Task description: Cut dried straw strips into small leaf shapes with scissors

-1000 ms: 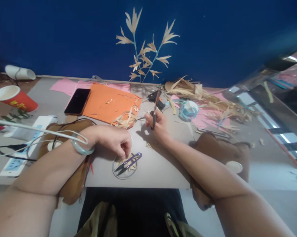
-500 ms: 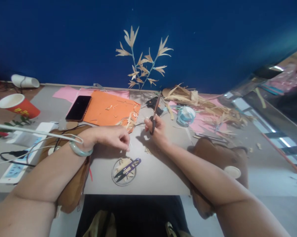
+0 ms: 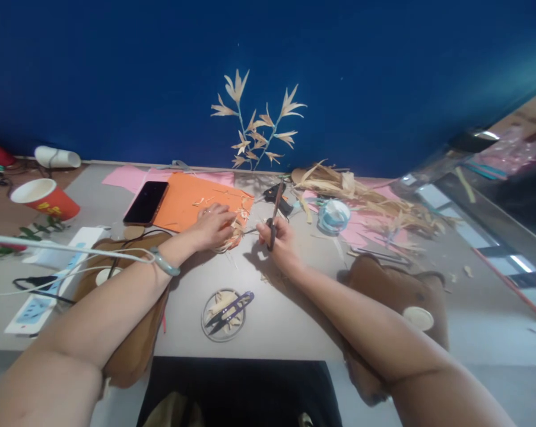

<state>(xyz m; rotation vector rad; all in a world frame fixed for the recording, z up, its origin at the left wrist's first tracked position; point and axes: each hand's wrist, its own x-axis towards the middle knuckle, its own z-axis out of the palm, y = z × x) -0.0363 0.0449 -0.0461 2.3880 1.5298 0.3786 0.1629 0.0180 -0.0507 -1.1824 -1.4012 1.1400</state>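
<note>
My right hand is closed around a pair of dark scissors, blades pointing away from me. A thin dark stem runs left from its fingertips toward a tangle of dried husk strips. My left hand lies over the near edge of an orange sheet, fingers stretched out and somewhat apart by those strips. Whether its fingertips touch them I cannot tell. Nearer me, purple-handled thread snips rest across a round dish of husk pieces.
A branch of husk flowers stands against the blue wall. Behind my hands lie a black glue gun, a tape roll and a husk pile. A phone, red cup and power strip are leftward; brown cushions flank me.
My left hand has moved away from me onto the orange sheet, and its curled fingers have stretched out. My right hand keeps the scissors in nearly the same place. The view has shifted slightly.
</note>
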